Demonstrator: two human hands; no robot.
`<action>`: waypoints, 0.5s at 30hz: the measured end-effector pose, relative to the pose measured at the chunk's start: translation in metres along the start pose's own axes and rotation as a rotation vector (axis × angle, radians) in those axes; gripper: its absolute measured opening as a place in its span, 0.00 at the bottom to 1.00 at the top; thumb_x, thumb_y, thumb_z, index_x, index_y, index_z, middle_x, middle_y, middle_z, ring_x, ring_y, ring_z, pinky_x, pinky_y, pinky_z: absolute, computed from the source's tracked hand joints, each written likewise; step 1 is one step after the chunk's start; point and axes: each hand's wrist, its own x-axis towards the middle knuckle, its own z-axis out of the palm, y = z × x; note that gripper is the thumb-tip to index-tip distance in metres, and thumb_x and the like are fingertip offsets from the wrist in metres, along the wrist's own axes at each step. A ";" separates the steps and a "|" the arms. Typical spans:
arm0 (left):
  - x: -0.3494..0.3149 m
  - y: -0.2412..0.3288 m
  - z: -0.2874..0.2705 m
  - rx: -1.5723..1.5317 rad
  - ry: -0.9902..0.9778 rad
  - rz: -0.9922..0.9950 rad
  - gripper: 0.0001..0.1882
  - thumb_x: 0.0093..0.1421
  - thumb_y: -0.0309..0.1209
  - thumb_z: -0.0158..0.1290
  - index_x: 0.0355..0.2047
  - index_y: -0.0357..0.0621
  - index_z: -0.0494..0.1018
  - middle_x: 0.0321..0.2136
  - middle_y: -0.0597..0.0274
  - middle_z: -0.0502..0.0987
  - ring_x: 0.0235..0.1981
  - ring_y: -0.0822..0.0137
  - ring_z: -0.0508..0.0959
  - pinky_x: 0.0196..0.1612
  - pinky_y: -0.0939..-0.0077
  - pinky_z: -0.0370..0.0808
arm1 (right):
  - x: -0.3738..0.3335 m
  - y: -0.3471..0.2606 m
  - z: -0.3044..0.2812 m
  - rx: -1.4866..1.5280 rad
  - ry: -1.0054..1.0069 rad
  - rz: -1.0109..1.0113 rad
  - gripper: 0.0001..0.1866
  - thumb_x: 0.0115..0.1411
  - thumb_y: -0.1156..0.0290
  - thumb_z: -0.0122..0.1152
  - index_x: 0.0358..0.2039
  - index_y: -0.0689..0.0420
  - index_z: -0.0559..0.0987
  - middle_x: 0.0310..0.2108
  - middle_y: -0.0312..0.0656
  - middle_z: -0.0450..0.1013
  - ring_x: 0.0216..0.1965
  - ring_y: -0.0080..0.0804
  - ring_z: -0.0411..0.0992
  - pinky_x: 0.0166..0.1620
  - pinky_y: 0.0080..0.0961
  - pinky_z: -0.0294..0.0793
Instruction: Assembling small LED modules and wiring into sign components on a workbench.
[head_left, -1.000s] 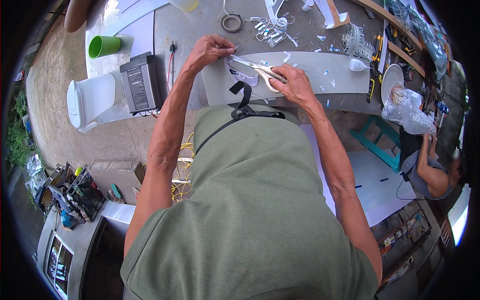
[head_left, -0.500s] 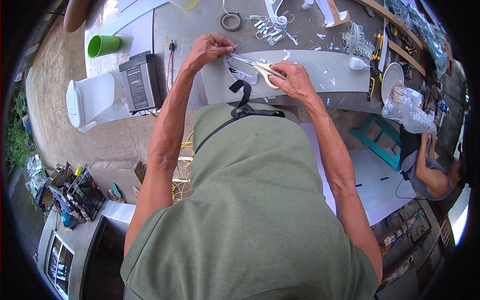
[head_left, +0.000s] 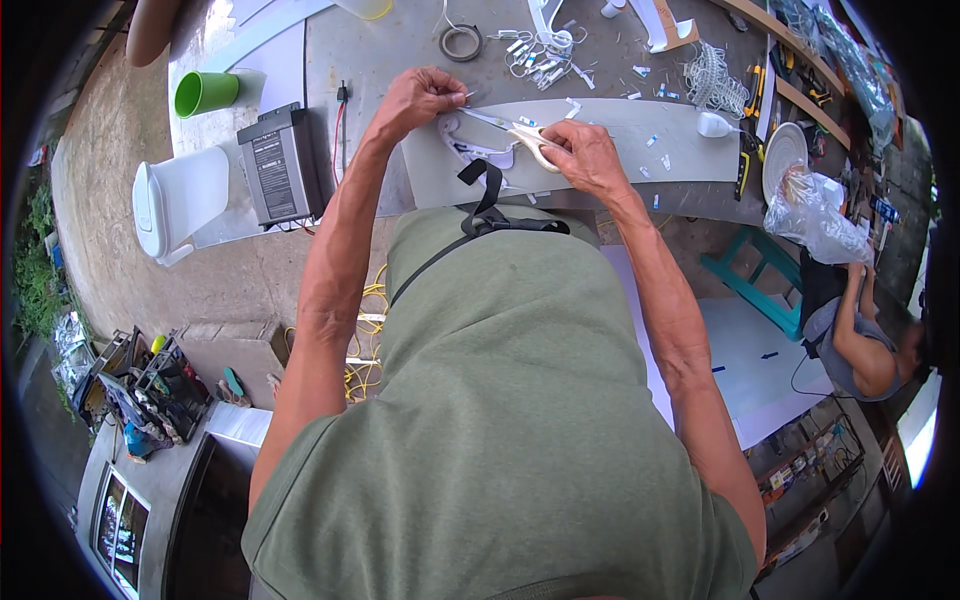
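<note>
My right hand point(head_left: 588, 155) grips a pair of scissors point(head_left: 532, 142) by its cream handles. The blades point left, their tips close to my left hand point(head_left: 425, 98). Pinched between my left thumb and fingers is a small thin pale piece point(head_left: 470, 95), too small to make out fully. Below the blades, a white curved piece point(head_left: 465, 142) lies on a grey sheet point(head_left: 610, 140). To the right, several small white-and-blue bits point(head_left: 652, 140) are scattered over the sheet and table.
Beyond my hands are a tape roll point(head_left: 461, 43) and a pile of small white modules on wires point(head_left: 545, 65). At left stand a black-grey battery-like box point(head_left: 283, 165), a green cup point(head_left: 207, 92) and a white pitcher point(head_left: 180, 200). A person point(head_left: 860, 340) sits at right by a teal stool point(head_left: 755, 275).
The scissors' handles have come closer together in my right hand, and that hand's fingers have closed in. My left hand stays nearly where it was.
</note>
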 end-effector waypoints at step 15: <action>-0.070 0.023 0.010 0.395 0.311 0.259 0.31 0.53 0.31 0.68 0.59 0.48 0.76 0.44 0.60 0.79 0.43 0.66 0.78 0.44 0.68 0.78 | -0.050 0.021 -0.023 0.256 0.259 0.194 0.12 0.60 0.74 0.66 0.45 0.62 0.84 0.33 0.42 0.82 0.31 0.28 0.78 0.38 0.27 0.77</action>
